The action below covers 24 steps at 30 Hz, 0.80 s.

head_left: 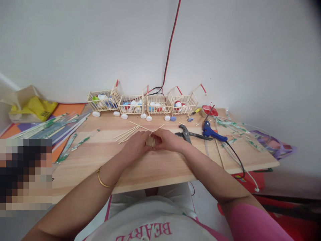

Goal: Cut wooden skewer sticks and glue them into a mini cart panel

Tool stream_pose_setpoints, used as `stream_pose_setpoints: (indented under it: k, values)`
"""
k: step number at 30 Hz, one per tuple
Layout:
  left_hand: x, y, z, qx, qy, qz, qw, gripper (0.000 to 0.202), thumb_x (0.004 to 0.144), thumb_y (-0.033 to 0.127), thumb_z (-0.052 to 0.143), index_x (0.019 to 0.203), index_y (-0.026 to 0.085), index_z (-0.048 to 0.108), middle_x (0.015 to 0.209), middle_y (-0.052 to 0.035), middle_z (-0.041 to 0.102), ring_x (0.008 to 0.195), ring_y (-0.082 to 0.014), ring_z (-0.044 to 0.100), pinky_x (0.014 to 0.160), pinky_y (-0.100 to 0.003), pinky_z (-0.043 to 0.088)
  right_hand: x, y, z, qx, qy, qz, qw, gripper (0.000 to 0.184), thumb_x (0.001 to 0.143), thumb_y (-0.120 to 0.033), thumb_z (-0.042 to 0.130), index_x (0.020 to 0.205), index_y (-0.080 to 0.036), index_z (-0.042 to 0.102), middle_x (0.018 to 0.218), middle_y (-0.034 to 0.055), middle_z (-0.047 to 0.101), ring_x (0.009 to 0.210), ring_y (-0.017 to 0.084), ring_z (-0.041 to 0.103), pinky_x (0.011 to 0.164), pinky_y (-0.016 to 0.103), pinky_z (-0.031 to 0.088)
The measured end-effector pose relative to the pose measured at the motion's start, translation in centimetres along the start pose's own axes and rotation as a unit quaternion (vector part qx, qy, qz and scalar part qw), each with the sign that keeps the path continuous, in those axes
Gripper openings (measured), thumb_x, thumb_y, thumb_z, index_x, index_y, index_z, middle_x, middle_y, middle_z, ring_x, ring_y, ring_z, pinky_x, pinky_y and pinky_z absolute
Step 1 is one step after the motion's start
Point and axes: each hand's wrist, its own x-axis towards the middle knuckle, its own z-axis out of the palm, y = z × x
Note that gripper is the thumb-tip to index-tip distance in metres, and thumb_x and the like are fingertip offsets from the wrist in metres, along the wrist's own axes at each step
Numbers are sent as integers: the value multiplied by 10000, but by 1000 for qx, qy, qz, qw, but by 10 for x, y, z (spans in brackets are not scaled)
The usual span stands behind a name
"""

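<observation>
Between my two hands lies a small panel of wooden sticks (pixel 150 142) set side by side on the wooden table. My left hand (pixel 136 144) curls around its left side, fingers bent. My right hand (pixel 167 140) grips the right side, thumb and fingers closed in. The fingertips partly hide the panel's edges. Just beyond my left hand several loose sticks (pixel 127 134) fan out on the tabletop. To the right of my right hand rest dark-handled pliers (pixel 185 134), and past them a blue glue gun (pixel 214 132) with its cord trailing off the front.
Several small stick-built carts (pixel 159 105) on wheels, filled with bottle caps, line the back by the wall. Wrapped sticks (pixel 50 129) and a yellow bag (pixel 37 108) occupy the left. A red dish (pixel 210 110) and torn wrappers (pixel 232 126) lie at right.
</observation>
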Motion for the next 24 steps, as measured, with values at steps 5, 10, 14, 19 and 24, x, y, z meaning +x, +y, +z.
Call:
stream_pose_setpoints:
  k: [5,10,14,19,24]
  values:
    - [-1,-2,-2,10,2,-9,1000,517,674,279,670,1153,174,505,1096,-106,588,1018,-264,535,848,-368,413,-3,3,1,-18,11,29,999,387,602,-353,748,881,-142,585,801,28,539,688,134,461,588,225,309]
    - [-1,-1,-4,18,-7,-26,999,449,667,225,645,1096,171,527,1045,-99,607,981,-268,551,826,-375,416,-3,5,2,-13,15,21,1000,364,624,-321,740,904,-136,598,817,32,528,711,136,465,608,230,326]
    - [0,2,-5,-3,-6,-13,1000,387,669,187,618,1049,193,545,991,-70,629,946,-252,568,808,-356,422,-2,3,2,-4,13,12,1000,340,646,-292,724,927,-139,607,831,36,543,730,142,481,626,235,336]
    - [0,0,-7,-13,-1,-3,1000,389,654,192,634,1033,192,544,988,-64,623,938,-245,568,787,-337,425,-3,3,3,5,15,19,1000,400,635,-310,733,975,-146,600,868,47,559,754,151,495,642,241,344]
    - [0,-4,-13,9,-1,1,1000,348,667,180,610,1009,185,544,1002,-73,612,935,-246,565,766,-323,422,-4,5,3,12,18,26,999,467,615,-319,746,1018,-147,584,876,49,563,758,155,496,647,244,347]
